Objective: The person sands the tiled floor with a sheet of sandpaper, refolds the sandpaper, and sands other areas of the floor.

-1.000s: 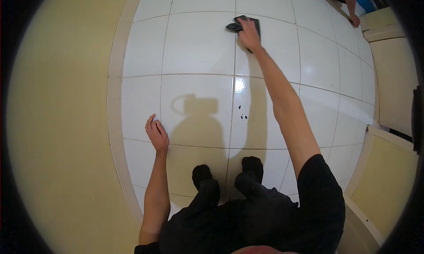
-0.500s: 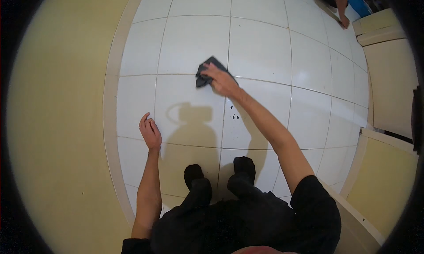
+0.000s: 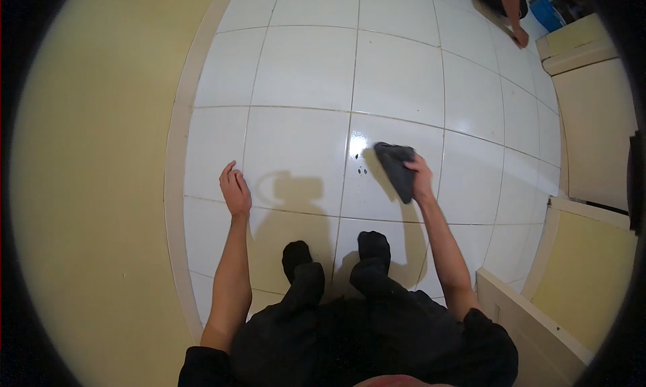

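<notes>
A dark grey cloth is gripped in my right hand, which is closed on its right edge. The cloth appears raised off the white tiled floor, with its shadow to the left. Several small dark spots mark the tile just left of the cloth, below a bright patch of glare. On the left, my left hand is held over the floor, empty, with its fingers loosely bent and apart.
My feet in black socks stand on the tiles. A yellow wall runs along the left. A door edge is at lower right. At the top right, another person's hand reaches down near a blue container.
My right hand has moved the cloth right and back toward me from the tile joint, and the cloth now hangs folded differently. My left hand has shifted only slightly.
</notes>
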